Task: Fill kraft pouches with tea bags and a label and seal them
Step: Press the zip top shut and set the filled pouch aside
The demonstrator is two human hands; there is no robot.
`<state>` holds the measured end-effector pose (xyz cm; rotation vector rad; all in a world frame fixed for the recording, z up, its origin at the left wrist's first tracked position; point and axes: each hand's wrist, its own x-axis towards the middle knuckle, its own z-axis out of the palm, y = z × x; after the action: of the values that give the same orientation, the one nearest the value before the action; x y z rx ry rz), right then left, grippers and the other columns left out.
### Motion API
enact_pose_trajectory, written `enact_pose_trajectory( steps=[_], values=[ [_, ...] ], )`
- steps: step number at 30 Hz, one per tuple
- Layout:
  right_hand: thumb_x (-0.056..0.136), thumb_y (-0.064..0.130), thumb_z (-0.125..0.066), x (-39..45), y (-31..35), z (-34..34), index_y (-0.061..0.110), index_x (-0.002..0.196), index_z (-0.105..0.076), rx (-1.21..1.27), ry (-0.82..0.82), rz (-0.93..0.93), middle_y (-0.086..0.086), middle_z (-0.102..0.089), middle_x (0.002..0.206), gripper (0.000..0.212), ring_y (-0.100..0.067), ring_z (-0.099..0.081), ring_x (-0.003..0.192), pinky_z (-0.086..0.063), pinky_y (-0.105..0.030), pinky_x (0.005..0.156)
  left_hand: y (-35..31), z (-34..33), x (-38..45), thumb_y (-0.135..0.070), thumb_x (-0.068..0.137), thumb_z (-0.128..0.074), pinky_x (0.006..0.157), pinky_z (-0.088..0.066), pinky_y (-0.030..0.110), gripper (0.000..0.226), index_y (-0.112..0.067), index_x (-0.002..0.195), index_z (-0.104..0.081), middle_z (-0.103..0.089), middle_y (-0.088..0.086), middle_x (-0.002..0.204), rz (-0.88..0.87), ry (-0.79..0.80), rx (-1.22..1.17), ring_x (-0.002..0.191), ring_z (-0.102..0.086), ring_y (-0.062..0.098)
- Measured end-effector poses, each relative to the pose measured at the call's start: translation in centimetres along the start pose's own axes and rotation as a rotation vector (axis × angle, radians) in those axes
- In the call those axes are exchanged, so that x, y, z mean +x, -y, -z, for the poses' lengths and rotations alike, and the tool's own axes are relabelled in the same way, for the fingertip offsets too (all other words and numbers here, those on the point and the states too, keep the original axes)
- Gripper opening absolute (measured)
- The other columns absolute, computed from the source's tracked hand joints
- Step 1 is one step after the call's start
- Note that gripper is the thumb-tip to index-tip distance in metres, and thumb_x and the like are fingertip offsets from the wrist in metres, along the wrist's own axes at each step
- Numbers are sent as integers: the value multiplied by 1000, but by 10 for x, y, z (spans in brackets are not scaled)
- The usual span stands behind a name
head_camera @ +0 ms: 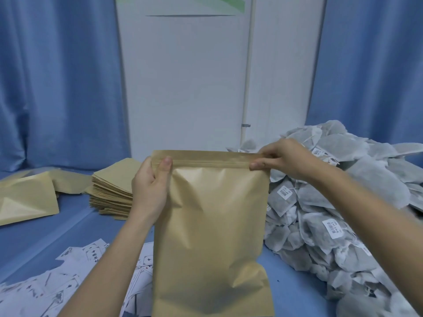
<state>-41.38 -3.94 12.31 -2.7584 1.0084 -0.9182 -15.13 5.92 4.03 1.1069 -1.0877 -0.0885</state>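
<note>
Both hands pinch pouch zip: left hand at 9 o'clock, right hand at 3; uneven pressing risks gaps

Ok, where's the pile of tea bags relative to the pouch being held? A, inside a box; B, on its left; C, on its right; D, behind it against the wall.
C: the tea bags lie heaped on the blue table right of the upright pouch.

Kraft pouch: plain tan-brown, unprinted. Stacked flat pouches: same tan. Tea bags: grey-white mesh, dark fill, white barcode tags. Label cards: white, black characters, small red marks. Tabletop and curtains: blue.
</note>
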Motion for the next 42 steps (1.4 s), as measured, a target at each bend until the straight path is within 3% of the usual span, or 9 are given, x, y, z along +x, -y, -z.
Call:
enact_pose_trajectory(
  steps=[3,6,11,18,24,29,35,38,42],
  values=[
    [61,49,-72,-7,-1,-9,31,68,-63,304,-139,-79,18,-59,57,22,3,-53,58,-40,-9,58,1,1,2,-60,84,-50,68,-38,35,59,-1,89,-51,-50,7,79,31,5,-53,73,-43,17],
    [61,37,-78,-29,-14,-34,23,108,-64,812,-73,-187,8,-73,81,50,-4,-68,80,-52,-14,67,3,5,6,-63,79,-49,78,-44,41,70,4,100,-51,-51,6,87,73,-34,-110,80,-46,18],
    [69,48,-69,-61,-15,-102,18,89,-74,1010,94,-365,0,-73,97,36,-13,-69,88,-53,-19,67,2,3,3,-57,82,-59,77,-46,38,58,-2,101,-56,-61,5,90,99,8,-202,82,-55,15],
    [83,41,-63,-33,2,-108,7,95,-68,1174,-277,-596,-21,-68,97,36,-25,-60,78,-46,-34,65,25,31,-8,-44,64,-82,64,-54,25,49,-16,102,-70,-74,5,100,538,585,-133,90,-71,22],
    [85,18,-56,-35,23,-121,2,116,-59,1546,-23,-550,-12,-69,100,35,-22,-66,83,-55,-31,69,21,53,4,-30,72,-71,58,-57,30,41,-6,105,-69,-73,12,96,778,451,-296,78,-72,24],
    [90,9,-51,-40,44,-142,7,101,-63,1582,2,-611,-6,-65,72,16,-11,-61,52,-44,-17,41,33,75,-8,-36,89,-51,57,-58,30,36,-15,83,-79,-75,3,89,874,284,-717,73,-72,18],
    [90,5,-49,42,123,-195,3,101,-53,1730,10,-630,-12,-58,74,12,-21,-58,57,-47,-31,45,55,108,-18,-54,87,-51,85,-53,51,56,-5,104,-70,-66,21,113,792,-25,-1160,100,-65,42],
    [100,29,-39,143,230,-219,0,129,-43,1858,201,-574,-20,-58,108,41,-29,-61,88,-52,-41,71,57,126,2,-56,95,-34,90,-47,51,58,-10,119,-59,-64,24,116,769,-165,-1083,104,-63,43],
    [94,58,-28,191,302,-261,12,136,-37,1430,421,-512,-12,-55,92,63,-30,-58,96,-47,-37,80,58,159,39,-42,101,-32,68,-49,32,44,-15,86,-64,-66,4,72,707,-307,-934,70,-64,19]
  ],
)
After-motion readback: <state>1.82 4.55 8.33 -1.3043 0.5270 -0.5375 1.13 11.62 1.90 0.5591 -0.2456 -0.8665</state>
